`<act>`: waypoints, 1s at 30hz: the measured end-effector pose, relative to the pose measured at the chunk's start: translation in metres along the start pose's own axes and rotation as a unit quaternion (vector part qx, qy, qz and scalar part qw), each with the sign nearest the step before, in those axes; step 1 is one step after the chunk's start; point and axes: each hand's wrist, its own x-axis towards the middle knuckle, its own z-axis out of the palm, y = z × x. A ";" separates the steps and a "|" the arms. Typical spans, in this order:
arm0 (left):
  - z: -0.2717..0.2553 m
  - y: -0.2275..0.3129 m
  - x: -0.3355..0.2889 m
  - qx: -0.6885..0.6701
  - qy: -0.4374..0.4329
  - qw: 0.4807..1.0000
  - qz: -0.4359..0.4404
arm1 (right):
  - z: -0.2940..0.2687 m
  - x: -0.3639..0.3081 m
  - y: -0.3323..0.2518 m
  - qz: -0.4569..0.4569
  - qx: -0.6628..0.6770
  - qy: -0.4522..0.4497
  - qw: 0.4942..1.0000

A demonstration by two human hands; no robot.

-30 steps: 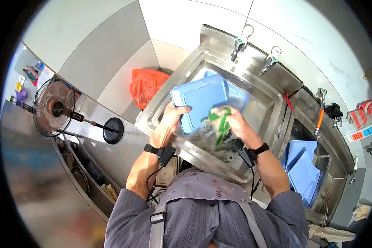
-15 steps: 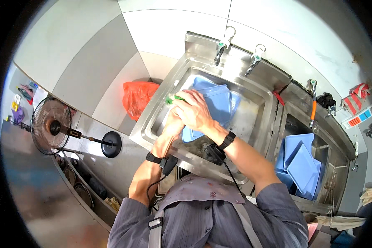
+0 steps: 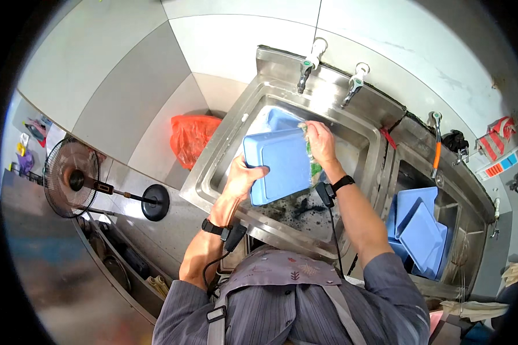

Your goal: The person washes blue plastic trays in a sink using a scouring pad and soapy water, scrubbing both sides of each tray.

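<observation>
A shallow blue tray (image 3: 280, 164) is held tilted above the left sink basin (image 3: 360, 137). Its left side is gripped by my left hand (image 3: 243, 175), thumb over the rim and fingers mostly hidden beneath. Along the tray's right edge, my right hand (image 3: 321, 142) is closed on a green scouring pad (image 3: 315, 167), pressing it to the rim. Behind the held tray another blue tray (image 3: 284, 118) lies in the basin. Dark water with suds (image 3: 299, 211) shows below.
More blue trays (image 3: 423, 230) stack in the right sink. Taps (image 3: 307, 70) line the back wall; one has an orange hose (image 3: 437, 154). A red plastic bag (image 3: 193, 138) sits left of the sink. A standing fan (image 3: 75, 178) is at the far left.
My hands, together over the trays before, have moved apart. A blue tray is now raised in my left hand, and my right hand has shifted right with the green pad to its edge.
</observation>
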 end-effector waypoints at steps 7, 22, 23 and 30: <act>0.001 -0.016 0.003 -0.001 -0.023 1.000 -0.006 | -0.003 -0.027 0.071 0.266 0.216 -0.027 0.939; -0.033 0.008 0.041 0.273 -0.102 0.951 -0.103 | -0.050 0.033 -0.032 0.198 0.075 -0.100 0.972; -0.015 0.016 0.044 0.325 -0.139 0.929 -0.112 | -0.049 0.035 -0.050 0.173 0.050 -0.097 0.979; 0.022 0.022 0.050 0.204 -0.167 0.963 -0.054 | -0.036 0.051 -0.120 0.028 0.037 -0.104 0.993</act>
